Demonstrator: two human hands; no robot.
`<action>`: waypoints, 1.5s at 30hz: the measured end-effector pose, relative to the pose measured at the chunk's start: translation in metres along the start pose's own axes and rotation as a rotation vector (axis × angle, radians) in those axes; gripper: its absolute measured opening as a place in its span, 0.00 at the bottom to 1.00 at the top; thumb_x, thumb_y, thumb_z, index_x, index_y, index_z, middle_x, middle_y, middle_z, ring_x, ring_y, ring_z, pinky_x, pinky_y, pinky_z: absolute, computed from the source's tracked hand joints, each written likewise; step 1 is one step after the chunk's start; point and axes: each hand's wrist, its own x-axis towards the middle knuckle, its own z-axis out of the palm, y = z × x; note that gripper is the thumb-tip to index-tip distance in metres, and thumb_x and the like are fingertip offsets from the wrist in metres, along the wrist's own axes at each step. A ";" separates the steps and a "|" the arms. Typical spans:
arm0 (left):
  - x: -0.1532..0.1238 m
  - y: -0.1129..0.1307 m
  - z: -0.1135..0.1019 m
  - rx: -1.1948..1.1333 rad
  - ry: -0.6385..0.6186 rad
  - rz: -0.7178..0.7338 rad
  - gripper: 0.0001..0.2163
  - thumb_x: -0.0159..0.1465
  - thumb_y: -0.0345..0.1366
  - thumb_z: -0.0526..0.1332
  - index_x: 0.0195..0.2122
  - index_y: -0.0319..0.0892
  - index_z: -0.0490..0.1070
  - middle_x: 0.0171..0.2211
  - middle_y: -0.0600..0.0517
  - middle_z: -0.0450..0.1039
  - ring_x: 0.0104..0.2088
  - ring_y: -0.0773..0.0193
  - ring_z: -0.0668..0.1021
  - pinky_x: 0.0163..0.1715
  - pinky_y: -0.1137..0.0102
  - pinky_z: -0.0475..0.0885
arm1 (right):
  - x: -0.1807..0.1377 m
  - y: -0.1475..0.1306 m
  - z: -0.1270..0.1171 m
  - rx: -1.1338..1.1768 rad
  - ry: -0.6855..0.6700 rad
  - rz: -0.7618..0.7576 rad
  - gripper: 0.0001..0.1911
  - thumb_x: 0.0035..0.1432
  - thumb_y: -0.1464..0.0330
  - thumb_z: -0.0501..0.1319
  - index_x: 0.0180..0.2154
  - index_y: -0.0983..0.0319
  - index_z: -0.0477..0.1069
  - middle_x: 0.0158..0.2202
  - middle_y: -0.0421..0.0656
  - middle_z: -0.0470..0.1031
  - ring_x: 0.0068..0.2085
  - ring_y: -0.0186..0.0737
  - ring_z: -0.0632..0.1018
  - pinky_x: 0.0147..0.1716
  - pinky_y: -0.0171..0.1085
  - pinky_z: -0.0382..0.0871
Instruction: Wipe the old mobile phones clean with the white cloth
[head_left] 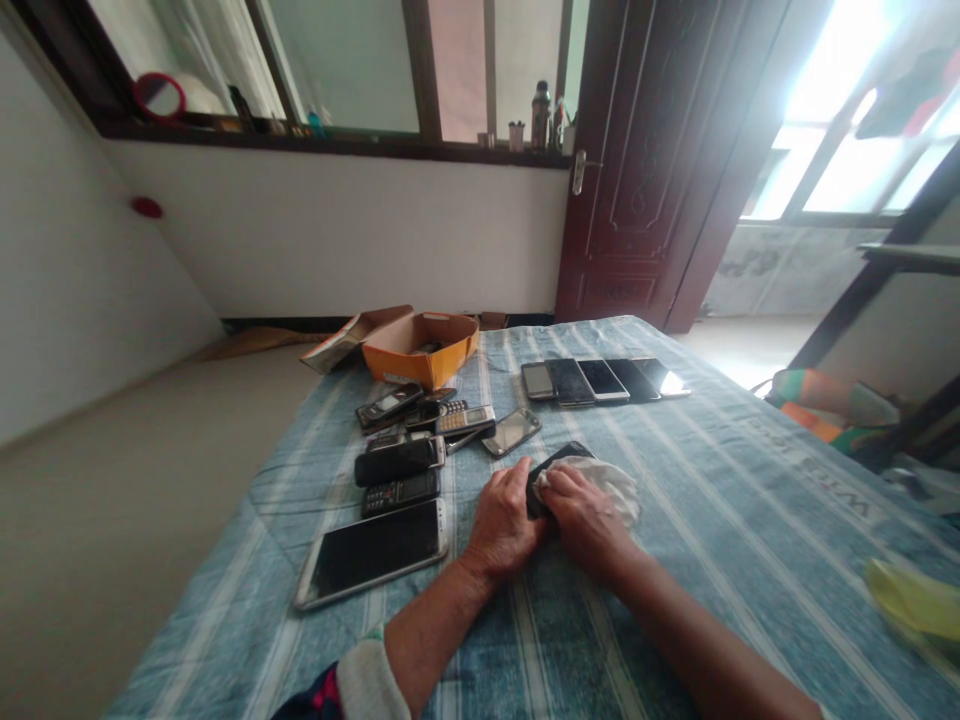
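My left hand [504,520] grips the near left edge of a dark mobile phone [576,450] above the striped bedspread. Bunched under the fingers of my right hand [589,520] is a white cloth [619,487], pressed against the phone's face. Hand and cloth hide much of that phone. Just beyond my left hand lies a silver-framed phone [513,431]. To the left are a large white-framed phone [375,552], a black keypad phone [401,493] and a pile of older phones [390,405].
An open orange cardboard box [429,372] stands at the far left, its lid [352,335] beside it. Several phones [601,380] form a row at the far right. Something yellow [911,600] lies at the right edge. Beyond the bedspread [720,500] are a wall and a red-brown door [637,170].
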 end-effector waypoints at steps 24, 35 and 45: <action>-0.001 -0.005 0.000 -0.026 0.029 0.043 0.34 0.49 0.33 0.68 0.58 0.42 0.60 0.46 0.45 0.72 0.47 0.49 0.74 0.49 0.53 0.70 | 0.026 0.001 -0.006 -0.114 -0.043 0.057 0.13 0.62 0.77 0.51 0.39 0.63 0.74 0.40 0.46 0.73 0.45 0.41 0.71 0.41 0.35 0.64; -0.001 -0.003 -0.001 -0.013 0.041 0.024 0.34 0.48 0.33 0.68 0.57 0.42 0.61 0.46 0.45 0.72 0.47 0.51 0.74 0.50 0.54 0.70 | 0.026 0.026 -0.013 -0.142 -0.025 0.174 0.15 0.61 0.78 0.50 0.38 0.62 0.74 0.41 0.46 0.72 0.47 0.42 0.69 0.40 0.35 0.61; 0.000 -0.002 -0.004 0.008 0.025 0.034 0.32 0.48 0.34 0.67 0.56 0.37 0.62 0.47 0.41 0.73 0.48 0.49 0.74 0.50 0.53 0.71 | 0.031 0.019 -0.012 -0.113 -0.028 0.126 0.14 0.61 0.77 0.51 0.36 0.61 0.74 0.40 0.45 0.73 0.46 0.40 0.70 0.40 0.34 0.61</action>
